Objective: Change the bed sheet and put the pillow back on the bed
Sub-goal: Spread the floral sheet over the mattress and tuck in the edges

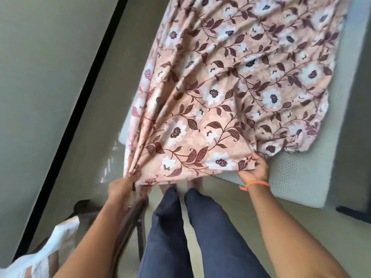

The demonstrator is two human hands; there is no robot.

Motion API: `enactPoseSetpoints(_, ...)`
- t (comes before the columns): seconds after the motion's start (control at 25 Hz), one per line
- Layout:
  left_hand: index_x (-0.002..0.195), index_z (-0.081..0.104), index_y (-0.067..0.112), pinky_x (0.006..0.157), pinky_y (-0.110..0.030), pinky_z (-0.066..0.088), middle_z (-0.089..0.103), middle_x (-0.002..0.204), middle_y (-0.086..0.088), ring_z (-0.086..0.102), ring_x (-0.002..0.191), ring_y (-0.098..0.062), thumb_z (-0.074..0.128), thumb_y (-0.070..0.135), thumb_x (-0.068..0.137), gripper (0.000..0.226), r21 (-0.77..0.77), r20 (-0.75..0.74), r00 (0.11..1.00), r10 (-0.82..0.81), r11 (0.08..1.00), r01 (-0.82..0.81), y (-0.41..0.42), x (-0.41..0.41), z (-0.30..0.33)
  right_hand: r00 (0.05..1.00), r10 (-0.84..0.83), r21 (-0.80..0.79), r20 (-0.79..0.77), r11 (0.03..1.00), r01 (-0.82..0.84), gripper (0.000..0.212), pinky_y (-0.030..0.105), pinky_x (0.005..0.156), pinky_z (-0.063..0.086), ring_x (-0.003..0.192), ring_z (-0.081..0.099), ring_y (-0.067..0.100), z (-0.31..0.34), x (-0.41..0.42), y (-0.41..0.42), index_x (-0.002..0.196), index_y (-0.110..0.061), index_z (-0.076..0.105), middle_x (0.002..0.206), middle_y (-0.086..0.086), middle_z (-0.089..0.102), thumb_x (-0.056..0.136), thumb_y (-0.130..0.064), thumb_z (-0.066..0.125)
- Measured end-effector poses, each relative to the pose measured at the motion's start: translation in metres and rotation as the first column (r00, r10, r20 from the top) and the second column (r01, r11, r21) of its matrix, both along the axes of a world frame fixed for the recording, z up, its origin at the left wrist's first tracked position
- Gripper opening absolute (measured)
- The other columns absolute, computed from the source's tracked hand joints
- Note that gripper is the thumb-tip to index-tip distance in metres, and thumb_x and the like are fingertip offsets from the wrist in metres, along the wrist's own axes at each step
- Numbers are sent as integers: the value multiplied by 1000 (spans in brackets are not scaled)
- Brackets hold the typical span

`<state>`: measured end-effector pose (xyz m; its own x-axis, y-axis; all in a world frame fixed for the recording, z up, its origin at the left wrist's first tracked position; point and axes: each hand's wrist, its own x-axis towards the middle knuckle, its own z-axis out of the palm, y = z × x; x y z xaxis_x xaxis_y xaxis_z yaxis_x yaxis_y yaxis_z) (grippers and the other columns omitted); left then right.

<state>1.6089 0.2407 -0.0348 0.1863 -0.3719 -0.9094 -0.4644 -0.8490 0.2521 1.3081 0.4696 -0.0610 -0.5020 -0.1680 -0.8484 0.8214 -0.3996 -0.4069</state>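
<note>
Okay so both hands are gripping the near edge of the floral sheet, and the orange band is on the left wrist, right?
Not quite: the head view shows the orange band on the right wrist. Both the left hand and right hand do grip the floral sheet at its near edge.

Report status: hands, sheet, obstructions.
Left hand grips bunched floral sheet; right hand pinches its near edge. Mattress corner bare. No obstruction seen.
</note>
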Motion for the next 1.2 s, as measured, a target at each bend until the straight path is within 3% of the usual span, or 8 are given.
enactPoseSetpoints(0.24,99,66,4,49,-27,42,67,86,-14,57,56,-22,82,30,73,41,31,-172,982,75,997,-71,74,-24,-37,998,51,-89,41,995,-47,62,51,97,49,129,51,30,-12,27,74,144,-18,46,142,12,52,85,-19,65)
enactPoseSetpoints(0.32,93,67,5,50,-28,41,62,71,-14,51,47,-21,80,27,76,31,22,-176,981,85,996,-82,124,-35,-52,993,14,-87,115,996,-4,41,29,62,58,100,68,19,-19,53,103,124,-18,61,117,7,68,84,-15,59)
enactPoseSetpoints(0.4,98,66,7,49,-25,41,61,70,-7,51,48,-17,75,25,79,27,10,-172,985,25,1000,-23,174,-41,-64,981,9,-5,194,1000,-8,20,17,38,36,48,56,8,-15,80,146,96,-21,64,67,-5,65,78,-12,63)
enactPoseSetpoints(0.6,73,67,11,57,-27,40,61,64,-6,51,59,-20,78,23,70,18,-109,102,970,-220,967,231,260,-15,-54,949,211,180,234,950,-256,22,19,36,18,34,27,4,-9,116,240,76,-20,51,48,-9,34,89,-4,59)
enactPoseSetpoints(0.84,96,63,13,78,-28,41,61,91,-4,55,79,-16,53,67,87,56,371,-380,903,-199,862,346,342,-32,-34,877,481,373,21,810,-453,8,19,41,26,42,38,11,-8,142,208,81,-8,65,59,2,49,82,-1,67)
enactPoseSetpoints(1.0,92,65,14,48,-22,40,57,62,2,47,49,-9,50,58,93,47,382,-545,817,192,923,38,342,-82,-28,906,423,114,17,899,-422,11,22,44,28,45,35,11,0,180,183,91,-3,69,52,-2,41,82,2,66)
enactPoseSetpoints(1.12,110,61,0,61,-28,60,73,87,-12,69,66,-16,43,20,104,27,187,-571,760,312,950,-250,313,-95,-27,869,495,229,-15,848,-479,8,24,46,27,50,35,12,0,172,183,84,-5,65,58,0,42,81,2,63)
enactPoseSetpoints(1.2,97,57,7,46,-22,55,66,66,-5,61,47,-10,38,13,106,21,222,-595,685,421,905,-363,303,-92,-15,931,360,103,51,926,-364,12,27,57,40,62,50,17,-4,147,181,88,-8,65,74,8,56,84,-10,54)
